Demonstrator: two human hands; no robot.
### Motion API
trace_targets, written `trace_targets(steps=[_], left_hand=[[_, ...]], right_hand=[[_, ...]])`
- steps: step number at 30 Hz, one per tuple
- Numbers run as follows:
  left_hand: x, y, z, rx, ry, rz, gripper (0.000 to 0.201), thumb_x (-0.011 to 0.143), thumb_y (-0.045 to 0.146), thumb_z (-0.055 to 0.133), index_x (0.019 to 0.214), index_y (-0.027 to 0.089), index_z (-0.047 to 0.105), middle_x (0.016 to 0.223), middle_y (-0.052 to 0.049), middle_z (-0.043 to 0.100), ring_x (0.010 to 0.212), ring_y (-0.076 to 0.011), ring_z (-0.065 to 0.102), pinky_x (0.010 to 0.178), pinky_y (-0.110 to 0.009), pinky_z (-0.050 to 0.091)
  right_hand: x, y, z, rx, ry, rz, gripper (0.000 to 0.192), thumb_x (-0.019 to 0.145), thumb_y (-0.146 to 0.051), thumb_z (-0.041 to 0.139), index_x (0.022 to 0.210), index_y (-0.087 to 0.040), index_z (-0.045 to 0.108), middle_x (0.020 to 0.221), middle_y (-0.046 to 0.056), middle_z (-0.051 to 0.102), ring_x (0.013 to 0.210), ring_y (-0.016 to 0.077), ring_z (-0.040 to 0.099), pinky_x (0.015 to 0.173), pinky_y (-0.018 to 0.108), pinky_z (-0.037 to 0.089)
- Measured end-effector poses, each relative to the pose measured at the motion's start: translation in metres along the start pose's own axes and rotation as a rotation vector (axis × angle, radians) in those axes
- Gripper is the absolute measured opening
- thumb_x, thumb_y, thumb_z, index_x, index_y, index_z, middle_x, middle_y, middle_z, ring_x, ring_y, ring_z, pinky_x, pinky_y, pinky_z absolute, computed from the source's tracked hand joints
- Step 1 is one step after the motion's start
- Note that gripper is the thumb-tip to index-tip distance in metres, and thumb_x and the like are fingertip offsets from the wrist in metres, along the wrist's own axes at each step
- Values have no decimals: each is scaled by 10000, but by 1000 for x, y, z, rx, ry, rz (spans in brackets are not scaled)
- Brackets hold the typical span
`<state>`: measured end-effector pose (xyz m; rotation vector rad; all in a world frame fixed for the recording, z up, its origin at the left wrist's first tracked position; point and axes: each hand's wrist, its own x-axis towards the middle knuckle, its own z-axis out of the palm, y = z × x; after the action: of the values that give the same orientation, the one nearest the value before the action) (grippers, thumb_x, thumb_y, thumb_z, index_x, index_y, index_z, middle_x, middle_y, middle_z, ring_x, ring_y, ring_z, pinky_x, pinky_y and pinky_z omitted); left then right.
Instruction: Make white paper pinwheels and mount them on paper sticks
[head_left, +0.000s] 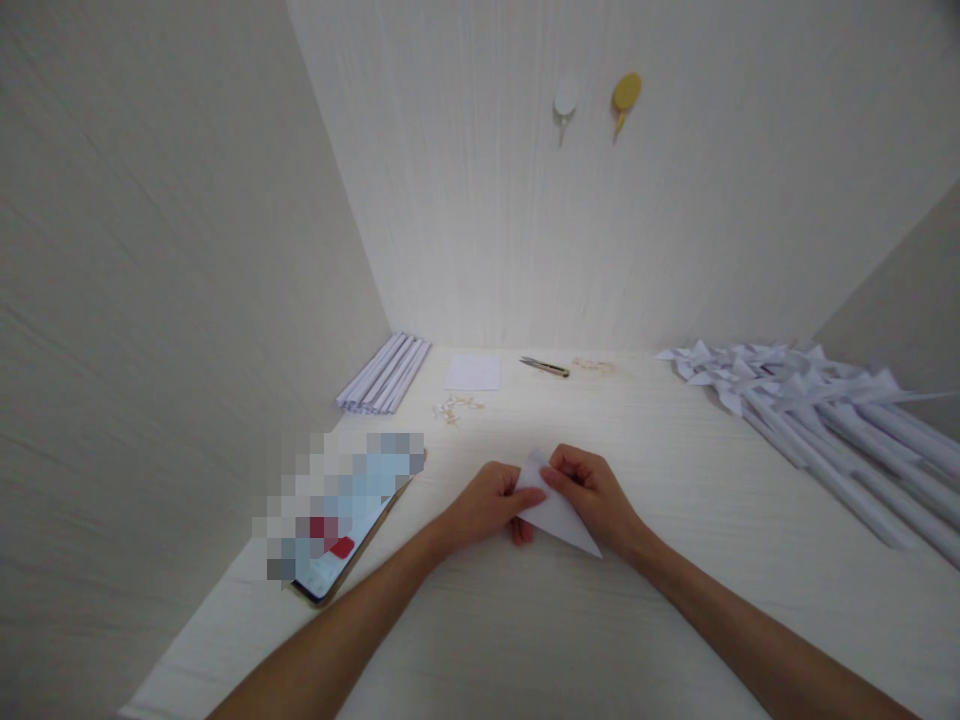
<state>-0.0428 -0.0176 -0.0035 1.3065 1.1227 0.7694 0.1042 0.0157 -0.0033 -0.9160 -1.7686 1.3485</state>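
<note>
Between my two hands is a piece of white paper (pixel 559 520), folded into a pointed, roughly triangular shape with one sharp corner toward the lower right. My left hand (pixel 499 503) pinches its left side, thumb on top and fingers underneath. My right hand (pixel 589 492) grips its upper right edge, the thumb close to the left thumb. The fingers behind the paper are partly hidden. Both hands are low over the pale tabletop (pixel 480 620).
A phone (pixel 352 540), partly pixelated, lies left. Behind are rolled paper sticks (pixel 386 375), a white paper square (pixel 472 372), thread snips (pixel 545 367) and small scattered bits (pixel 455 408). Paper sticks with folded pointed ends (pixel 817 420) pile up right. Two hooks (pixel 627 92) hang on the back wall.
</note>
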Motion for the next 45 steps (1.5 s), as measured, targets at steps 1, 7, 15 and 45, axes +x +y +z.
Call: trace_targets(steps=[1, 7, 15, 45], left_hand=[[0, 1, -1, -4, -13, -7, 289, 663, 393, 530, 541, 132, 520, 393, 18, 525, 337, -80, 457, 375, -186, 360], [-4, 6, 0, 37, -150, -35, 278, 664, 382, 538, 552, 128, 530, 397, 27, 505, 336, -68, 440, 362, -174, 335], [-2, 5, 3, -88, -125, -3, 248, 640, 382, 564, 644, 136, 535, 484, 24, 523, 386, -76, 473, 392, -186, 374], [3, 4, 15, -104, 101, 31, 214, 653, 356, 521, 602, 150, 491, 386, 34, 505, 328, -89, 458, 367, -197, 368]], right_hand=[[1, 0, 0, 30, -18, 4, 241, 700, -352, 486, 563, -179, 390, 475, -48, 397, 415, 72, 348, 368, 188, 257], [-2, -5, 0, 18, 18, -30, 220, 734, -355, 450, 611, -174, 428, 502, -42, 402, 438, 75, 356, 379, 188, 282], [-3, -5, 0, -24, 62, -17, 207, 736, -321, 448, 593, -174, 425, 488, -38, 406, 431, 76, 371, 368, 184, 291], [1, -3, 1, -199, 204, 7, 164, 732, -274, 427, 596, -188, 394, 447, -48, 412, 400, 79, 345, 364, 186, 235]])
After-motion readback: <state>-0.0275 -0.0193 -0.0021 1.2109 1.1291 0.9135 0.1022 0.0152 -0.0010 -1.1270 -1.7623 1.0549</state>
